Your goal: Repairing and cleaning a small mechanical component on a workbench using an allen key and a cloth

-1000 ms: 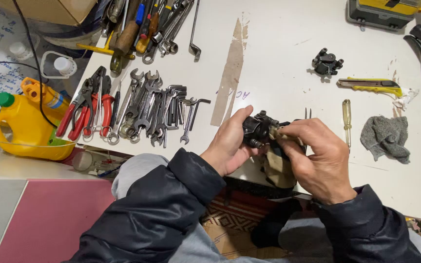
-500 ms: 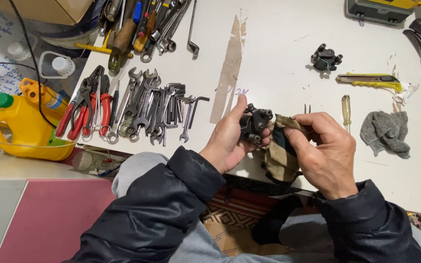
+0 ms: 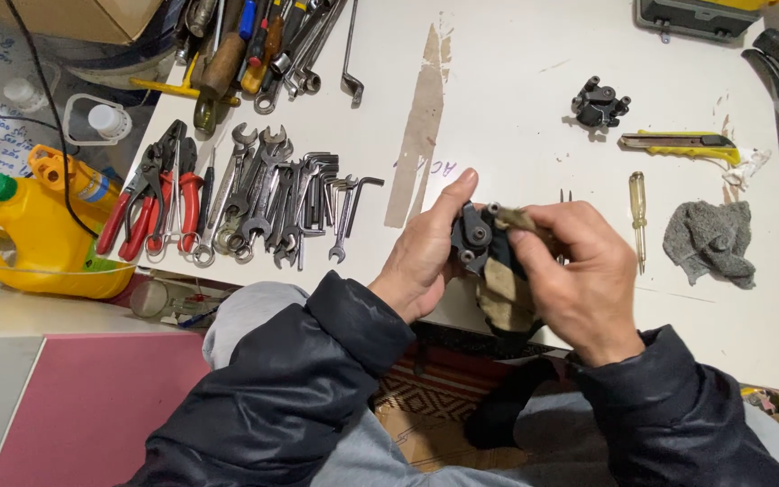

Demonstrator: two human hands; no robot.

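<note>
My left hand (image 3: 421, 252) grips a small black metal part (image 3: 472, 236) with round holes, held up over the near edge of the white table (image 3: 516, 108). My right hand (image 3: 579, 275) pinches a dirty tan rag (image 3: 502, 293) and presses a fold of it against the top of that part. The rag hangs down between both hands. A second, similar black part (image 3: 599, 104) lies on the table farther back.
Wrenches and hex keys (image 3: 272, 194) and red-handled pliers (image 3: 160, 198) lie at the left. A yellow utility knife (image 3: 682, 144), a small screwdriver (image 3: 637, 212) and a grey cloth (image 3: 710, 239) lie at the right. A yellow jug (image 3: 33, 234) stands beside the table.
The hands have lifted the black part and turned it. The right hand shifted from underneath to pressing the rag on its top.
</note>
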